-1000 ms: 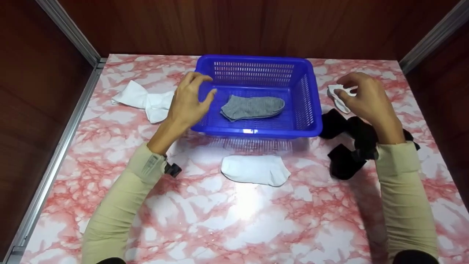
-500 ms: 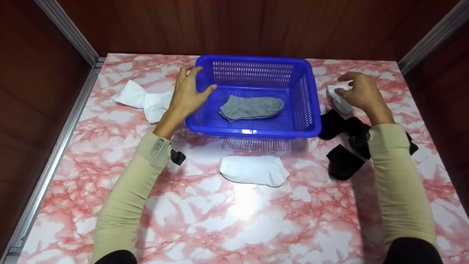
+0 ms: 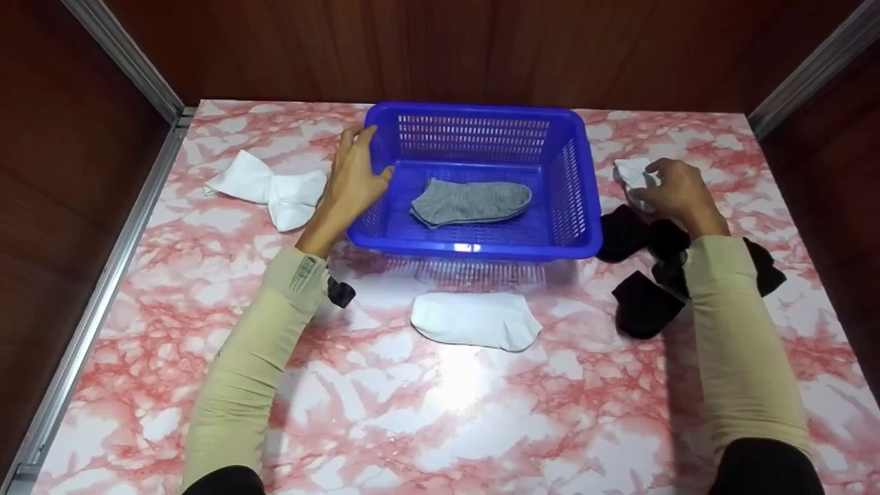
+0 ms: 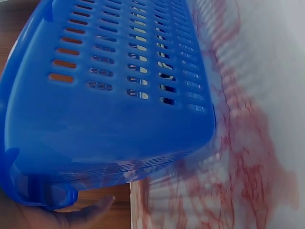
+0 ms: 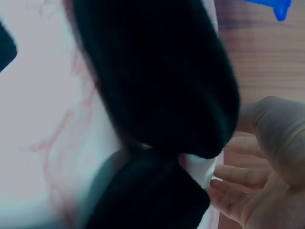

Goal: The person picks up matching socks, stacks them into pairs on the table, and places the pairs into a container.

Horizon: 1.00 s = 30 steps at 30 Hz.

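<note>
Hands (image 3: 354, 177) apart, at blue basket (image 3: 412, 242), at white sock (image 3: 631, 180)

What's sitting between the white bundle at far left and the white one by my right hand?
The blue basket, with grey socks inside, and your left hand at its left end; the head view shows this.

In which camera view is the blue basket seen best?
The head view: the blue basket appears nearly whole, inside included. The left wrist view shows mainly its outside; the right wrist view, only a small bit.
</note>
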Each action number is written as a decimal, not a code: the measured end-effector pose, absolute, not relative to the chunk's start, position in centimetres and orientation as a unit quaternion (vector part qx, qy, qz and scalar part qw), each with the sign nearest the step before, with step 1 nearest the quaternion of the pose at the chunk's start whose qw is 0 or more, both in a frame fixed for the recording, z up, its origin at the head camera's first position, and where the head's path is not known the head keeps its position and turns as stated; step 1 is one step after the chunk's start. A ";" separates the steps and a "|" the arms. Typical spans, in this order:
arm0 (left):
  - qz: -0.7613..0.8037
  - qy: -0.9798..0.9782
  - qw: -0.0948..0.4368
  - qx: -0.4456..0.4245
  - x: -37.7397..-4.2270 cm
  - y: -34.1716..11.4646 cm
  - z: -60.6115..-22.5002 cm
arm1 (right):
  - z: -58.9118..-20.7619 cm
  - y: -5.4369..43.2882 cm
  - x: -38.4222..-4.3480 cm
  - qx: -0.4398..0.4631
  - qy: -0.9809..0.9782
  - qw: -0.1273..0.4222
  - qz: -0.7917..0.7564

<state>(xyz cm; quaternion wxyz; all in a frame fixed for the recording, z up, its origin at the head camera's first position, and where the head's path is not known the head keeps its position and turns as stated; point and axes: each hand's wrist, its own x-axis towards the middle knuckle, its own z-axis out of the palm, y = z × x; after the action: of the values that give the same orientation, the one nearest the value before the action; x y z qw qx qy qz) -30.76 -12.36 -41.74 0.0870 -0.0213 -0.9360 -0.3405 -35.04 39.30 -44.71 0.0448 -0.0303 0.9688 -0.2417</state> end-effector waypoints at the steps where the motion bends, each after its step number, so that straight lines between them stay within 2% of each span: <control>1: -0.338 -0.937 0.085 -0.019 -30.8 -12.4 -41.8 | -44.8 39.3 -35.0 -0.031 0.969 0.044 -0.241; 10: -0.332 -0.941 0.056 -0.011 -30.6 -12.9 -41.9 | -45.1 39.4 -35.0 -0.018 0.967 0.041 -0.250; 22: -0.327 -0.943 0.062 -0.018 -30.5 -12.9 -41.6 | -45.2 39.4 -35.0 -0.004 0.967 0.005 -0.256; 30: -0.329 -0.942 0.058 -0.021 -30.7 -12.6 -41.8 | -45.4 39.4 -34.9 0.001 0.967 0.004 -0.255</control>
<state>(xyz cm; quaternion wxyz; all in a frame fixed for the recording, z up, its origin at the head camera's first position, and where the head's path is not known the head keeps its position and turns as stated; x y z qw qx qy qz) -30.74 -12.64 -41.76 0.0581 -0.0213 -0.9423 -0.3290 -34.90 39.43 -45.42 0.0036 0.0013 0.9670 -0.2549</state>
